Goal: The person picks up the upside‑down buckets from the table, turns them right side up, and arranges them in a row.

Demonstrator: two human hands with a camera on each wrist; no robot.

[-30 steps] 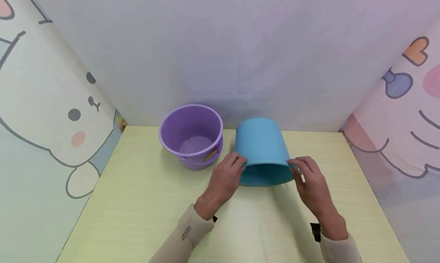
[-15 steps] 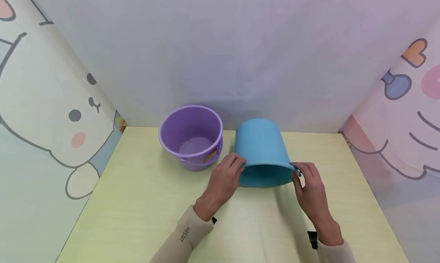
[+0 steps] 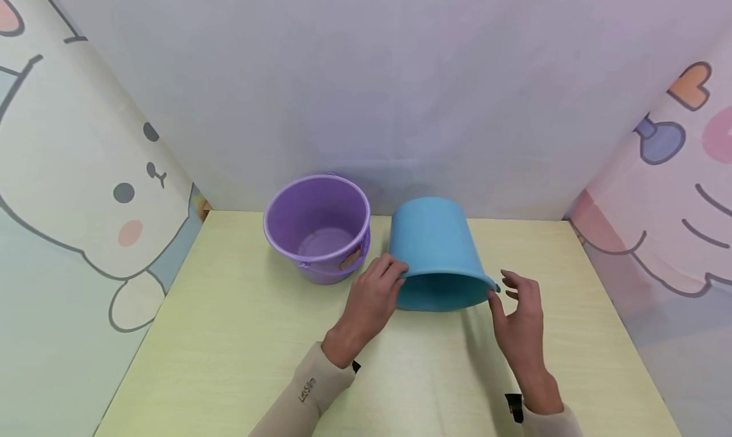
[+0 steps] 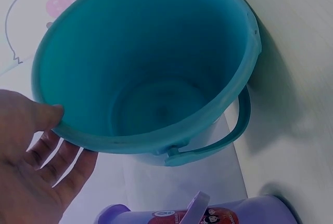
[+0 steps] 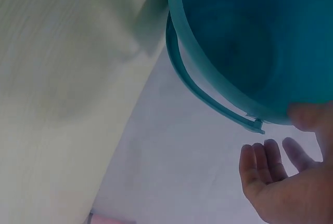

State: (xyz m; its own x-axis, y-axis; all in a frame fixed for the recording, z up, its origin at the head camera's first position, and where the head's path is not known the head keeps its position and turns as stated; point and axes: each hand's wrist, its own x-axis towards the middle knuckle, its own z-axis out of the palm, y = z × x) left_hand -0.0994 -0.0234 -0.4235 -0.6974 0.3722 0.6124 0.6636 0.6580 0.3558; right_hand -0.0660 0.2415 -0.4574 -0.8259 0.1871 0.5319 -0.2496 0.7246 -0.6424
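A blue bucket (image 3: 433, 237) is tipped over on the table, its opening turned toward me. My left hand (image 3: 368, 297) grips the left part of its rim, with the thumb inside and the fingers outside, as the left wrist view shows. At the right of the rim, my right hand (image 3: 519, 319) has its thumb against the edge, while the fingers (image 5: 263, 164) stand spread off the bucket. The bucket's handle (image 5: 208, 99) hangs along the outside beneath the rim. Left of it, a purple bucket (image 3: 317, 218) stands upright, and nothing is seen inside.
A pale wooden table (image 3: 229, 342) carries both buckets. Behind them rises a plain light wall sheet (image 3: 394, 94), close to the blue bucket's base. Cartoon-printed panels (image 3: 74, 189) flank the table on the left and right.
My right hand has slid a little down along the rim, and its fingers have lifted off, leaving the thumb against the edge. The left hand and both buckets have hardly moved.
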